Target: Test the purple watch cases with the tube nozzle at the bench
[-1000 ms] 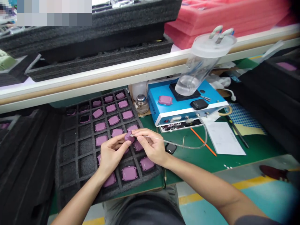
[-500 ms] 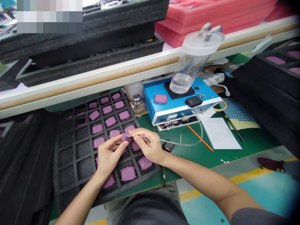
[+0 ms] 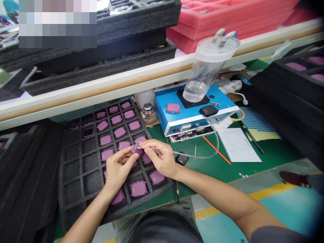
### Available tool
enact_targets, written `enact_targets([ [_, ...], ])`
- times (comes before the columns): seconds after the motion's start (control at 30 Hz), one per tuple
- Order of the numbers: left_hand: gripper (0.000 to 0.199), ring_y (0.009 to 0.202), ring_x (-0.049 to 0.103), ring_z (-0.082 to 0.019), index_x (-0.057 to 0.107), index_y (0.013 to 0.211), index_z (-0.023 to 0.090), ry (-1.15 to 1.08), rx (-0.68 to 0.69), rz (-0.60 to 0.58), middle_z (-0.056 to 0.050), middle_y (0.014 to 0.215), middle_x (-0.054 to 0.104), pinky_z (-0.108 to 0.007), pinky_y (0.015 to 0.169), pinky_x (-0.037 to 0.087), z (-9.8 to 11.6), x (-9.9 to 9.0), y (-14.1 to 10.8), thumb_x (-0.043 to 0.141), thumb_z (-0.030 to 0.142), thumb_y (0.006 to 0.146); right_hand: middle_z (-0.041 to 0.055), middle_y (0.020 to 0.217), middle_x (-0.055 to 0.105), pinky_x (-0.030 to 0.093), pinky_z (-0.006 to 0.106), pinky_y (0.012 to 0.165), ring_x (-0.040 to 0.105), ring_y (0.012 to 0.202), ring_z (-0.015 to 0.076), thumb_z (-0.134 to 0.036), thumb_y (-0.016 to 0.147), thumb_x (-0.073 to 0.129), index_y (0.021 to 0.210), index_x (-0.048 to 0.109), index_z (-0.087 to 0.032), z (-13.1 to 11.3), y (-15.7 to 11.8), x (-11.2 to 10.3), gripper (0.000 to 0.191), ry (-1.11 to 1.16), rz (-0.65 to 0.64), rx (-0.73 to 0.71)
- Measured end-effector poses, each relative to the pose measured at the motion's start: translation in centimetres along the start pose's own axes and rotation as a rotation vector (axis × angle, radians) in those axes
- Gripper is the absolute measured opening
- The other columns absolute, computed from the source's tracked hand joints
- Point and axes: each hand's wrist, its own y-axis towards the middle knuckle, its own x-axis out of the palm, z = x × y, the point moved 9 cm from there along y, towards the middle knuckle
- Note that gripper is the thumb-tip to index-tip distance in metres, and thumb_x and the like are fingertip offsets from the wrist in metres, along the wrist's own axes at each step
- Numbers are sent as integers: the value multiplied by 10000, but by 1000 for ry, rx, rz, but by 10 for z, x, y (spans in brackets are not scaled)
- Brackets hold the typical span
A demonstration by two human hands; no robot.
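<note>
Workbench (image 3: 280,154): tray (image 3: 73,171) left, control box (image 3: 164,97) right.
Held case (image 3: 136,150) over tray; jar (image 3: 149,115) between tray and box; cylinder (image 3: 206,75) atop box; paper sheet (image 3: 239,145) at box's near right.

In front of the blue box (image 3: 187,113), whose smooth casing looks like painted metal, I hold a matt plastic case (image 3: 136,150) and a glossy, see-through plastic tube (image 3: 207,157). Left of the box, my foam tray (image 3: 92,184) looks rough; before its right end lies smooth paper (image 3: 239,145).

Factory workshop: black foam tray (image 3: 91,182), purple casings (image 3: 138,188), blue control box (image 3: 189,113), stacked red trays (image 3: 215,28).
</note>
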Motion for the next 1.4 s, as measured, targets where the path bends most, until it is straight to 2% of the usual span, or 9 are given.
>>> enact_targets([
  [0.47,451,802,777,-219,827,1017,144,26,14,-16,-101,938,821,-288,722,649,1,0,0,929,420,676,81,1031,800,646,355,880,770,998,203,-329,1014,605,1008,750,-231,-1,0,0,174,-2,7,-12],
  [0.67,409,804,779,-210,834,1008,160,12,12,-23,-95,951,824,-288,760,651,-1,1,-1,921,394,683,74,1041,798,638,351,894,768,999,196,-291,1013,610,1024,748,-235,-2,-1,-1,149,-15,6,-33],
  [0.83,401,742,768,-199,834,981,152,-27,-9,-23,-89,892,820,-277,699,642,-4,2,-3,930,370,659,76,1048,792,624,379,934,758,1032,206,-274,1011,612,1024,746,-236,-1,-5,-1,140,-12,-6,-23],
  [0.93,389,745,769,-199,832,981,150,-37,-4,-27,-86,878,817,-282,714,644,-4,3,-3,927,356,665,80,1062,790,618,392,951,754,1044,209,-270,1013,612,1036,745,-235,1,-7,-1,140,-12,-14,-10],
  [1.1,378,717,761,-189,835,984,154,-39,12,-34,-76,853,814,-271,689,641,-3,3,-3,918,347,670,69,1061,786,615,362,943,756,1038,194,-224,1008,611,1037,745,-235,-1,-6,-1,138,4,-10,-28],
  [1.23,394,709,760,-192,838,980,145,-23,-6,-21,-82,861,818,-268,662,637,-4,2,-2,917,356,656,71,1053,789,625,370,935,756,1041,204,-255,1014,606,1027,747,-240,-1,-5,0,142,1,-12,-24],
  [1.4,393,752,771,-186,837,992,146,-11,-3,-5,-88,924,826,-256,713,636,-3,-1,-2,912,348,664,66,1056,794,635,378,916,762,1014,209,-277,1008,618,1022,752,-251,-1,-5,-1,137,-7,-5,-17],
])
